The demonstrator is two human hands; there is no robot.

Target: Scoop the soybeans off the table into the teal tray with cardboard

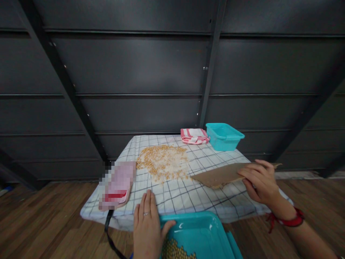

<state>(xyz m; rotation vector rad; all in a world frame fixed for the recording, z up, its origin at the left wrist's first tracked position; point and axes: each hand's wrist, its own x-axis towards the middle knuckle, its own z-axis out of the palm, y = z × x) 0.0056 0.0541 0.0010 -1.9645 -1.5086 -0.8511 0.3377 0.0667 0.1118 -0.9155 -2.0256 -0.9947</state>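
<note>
My right hand [260,181] grips the far right end of a torn brown piece of cardboard [218,175], its thumb below and fingers over the top edge. My left hand [148,223] lies on the near edge of the tablecloth, fingers stretched out together, thumb over the rim of a teal basin [201,216]. Greenish-brown soybeans [175,249] lie in the lower left of this basin. Left of the cardboard, yellow soybeans [153,156] and pale crumbs [174,162] are spread on the checked tablecloth [167,196]; the cardboard is apart from them.
A smaller teal tub [225,142] stands at the table's back right corner, beside a folded pink-and-white striped towel [194,136]. At left lies a blurred-out pink case [120,180] with a black strap [108,228]. Dark metal panels [134,64] rise behind the table.
</note>
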